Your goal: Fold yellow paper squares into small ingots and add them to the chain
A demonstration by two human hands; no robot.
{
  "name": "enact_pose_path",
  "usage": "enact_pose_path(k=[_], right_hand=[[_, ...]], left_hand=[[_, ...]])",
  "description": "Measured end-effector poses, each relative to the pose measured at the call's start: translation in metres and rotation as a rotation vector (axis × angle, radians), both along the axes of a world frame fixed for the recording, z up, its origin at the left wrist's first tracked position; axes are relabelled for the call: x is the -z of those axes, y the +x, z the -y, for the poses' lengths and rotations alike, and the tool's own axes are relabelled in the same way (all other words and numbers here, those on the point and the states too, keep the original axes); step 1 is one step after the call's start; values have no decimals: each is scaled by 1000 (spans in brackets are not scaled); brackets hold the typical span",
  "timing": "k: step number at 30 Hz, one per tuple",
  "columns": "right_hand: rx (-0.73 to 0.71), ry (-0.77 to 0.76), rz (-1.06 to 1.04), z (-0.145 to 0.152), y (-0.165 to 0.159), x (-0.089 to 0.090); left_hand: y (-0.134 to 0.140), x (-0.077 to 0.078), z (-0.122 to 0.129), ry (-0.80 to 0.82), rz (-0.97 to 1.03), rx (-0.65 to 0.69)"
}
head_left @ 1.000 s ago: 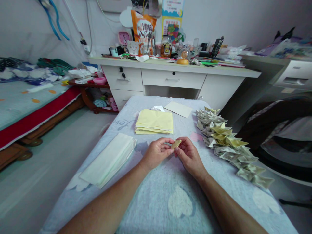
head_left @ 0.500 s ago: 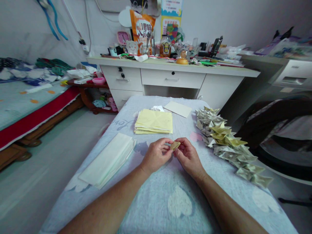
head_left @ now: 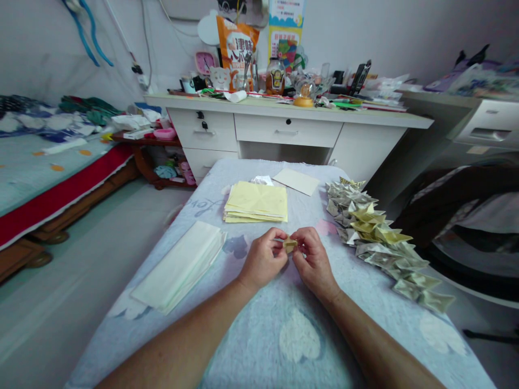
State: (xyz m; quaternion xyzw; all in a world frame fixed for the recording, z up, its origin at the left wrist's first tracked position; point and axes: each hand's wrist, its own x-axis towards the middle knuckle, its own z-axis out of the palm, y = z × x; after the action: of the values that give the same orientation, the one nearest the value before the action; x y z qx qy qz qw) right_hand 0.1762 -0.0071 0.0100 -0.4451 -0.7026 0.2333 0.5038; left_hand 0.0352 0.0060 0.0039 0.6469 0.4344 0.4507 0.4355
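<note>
Between my two hands is a small folded piece of yellow paper (head_left: pixel 289 245), held up over the cloth-covered table. My left hand (head_left: pixel 265 256) pinches its left side, and my right hand (head_left: pixel 314 260) pinches its right side. Both hands are closed, with the fingertips partly hidden behind the paper. Just beyond them lies a stack of yellow paper sheets (head_left: pixel 256 201). Left of my left hand rests a pile of long, pale folded paper (head_left: pixel 182 265). Rows of grey and yellow folded paper pieces (head_left: pixel 381 232) run along the table's right side.
A cream sheet (head_left: pixel 297 181) and a crumpled white paper (head_left: pixel 261 180) lie near the table's far end. Behind it stands a white desk (head_left: pixel 259 129) crowded with items. A bed (head_left: pixel 60 178) is on the left, a washing machine (head_left: pixel 478 216) on the right.
The folded paper has turned in my fingers, from a flat triangular shape to a more opened, pointed one. My hands stay in nearly the same place.
</note>
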Motion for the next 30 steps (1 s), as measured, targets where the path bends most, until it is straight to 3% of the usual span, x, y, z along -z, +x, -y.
enact_pose_path(k=[11,17,21,25,30], right_hand=[[-56,57,83,2,2,-6],[-87,-3,26,1,5,-4],[-23,-147,-69,-2,9,1],[-86,-297,-76,-6,9,3],[-117,-289,-28,-6,8,6]], left_hand=[[-7,-3,-4,-293,475,110],[-7,0,-6,-333,450,128],[-7,-1,-7,-343,421,123],[-8,-4,-5,-349,393,146],[-9,-4,-6,-357,304,115]])
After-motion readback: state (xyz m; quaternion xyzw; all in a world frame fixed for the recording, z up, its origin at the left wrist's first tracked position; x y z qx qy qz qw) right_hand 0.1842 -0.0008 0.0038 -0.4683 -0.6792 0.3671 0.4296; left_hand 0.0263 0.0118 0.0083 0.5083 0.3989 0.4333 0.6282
